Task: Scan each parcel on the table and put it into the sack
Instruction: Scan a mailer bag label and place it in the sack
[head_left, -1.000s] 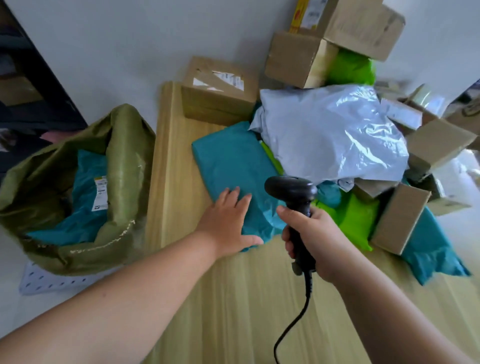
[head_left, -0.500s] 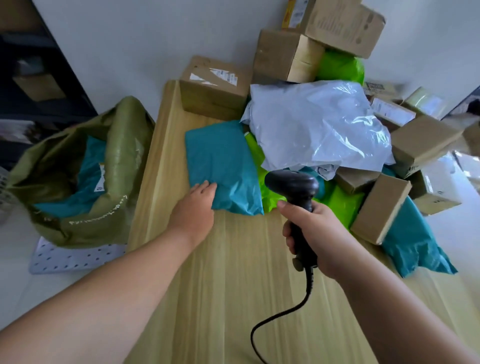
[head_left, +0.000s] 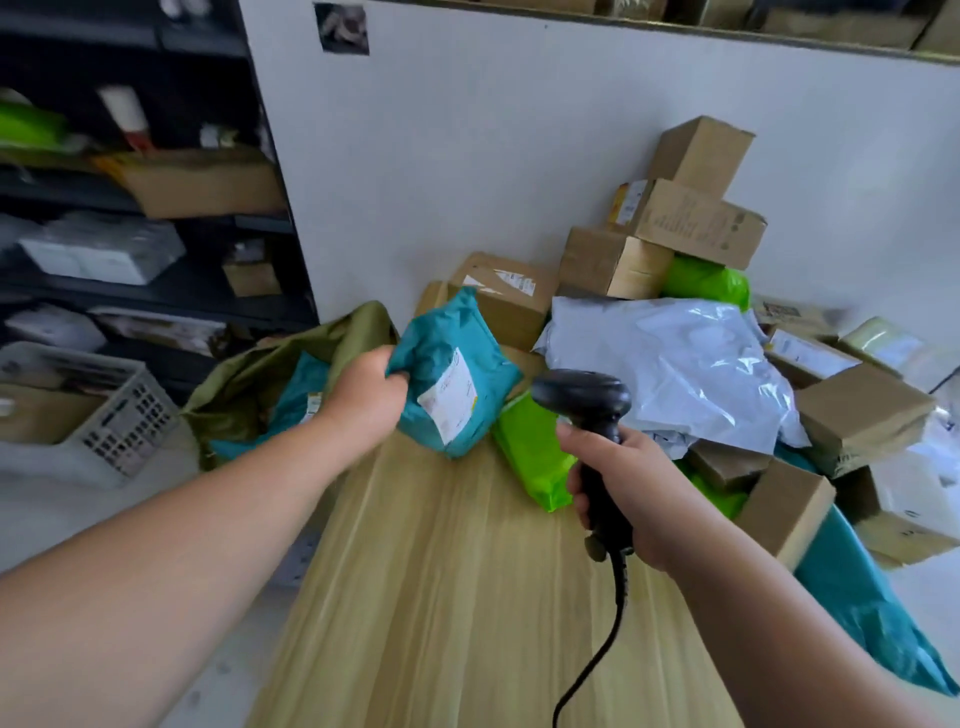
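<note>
My left hand (head_left: 366, 397) grips a teal parcel bag (head_left: 452, 374) by its left edge and holds it tilted above the table's far left corner, its white label facing me. My right hand (head_left: 618, 483) grips the black corded barcode scanner (head_left: 587, 402), whose head sits just right of the label. The olive sack (head_left: 291, 364) stands open on the floor left of the table, with a teal parcel inside it. A lime-green parcel (head_left: 535, 457) lies on the wooden table (head_left: 467, 597) under the scanner.
A heap of cardboard boxes (head_left: 691, 223), a grey poly bag (head_left: 670, 364), and green and teal bags fills the table's far right side. A white plastic crate (head_left: 104, 410) sits on the floor at the left, before dark shelves (head_left: 130, 208). A white wall stands behind.
My left hand has gripped the teal parcel, lifted it off the table and turned it label side up. The camera has tilted upward. The scanner stays in my right hand.
</note>
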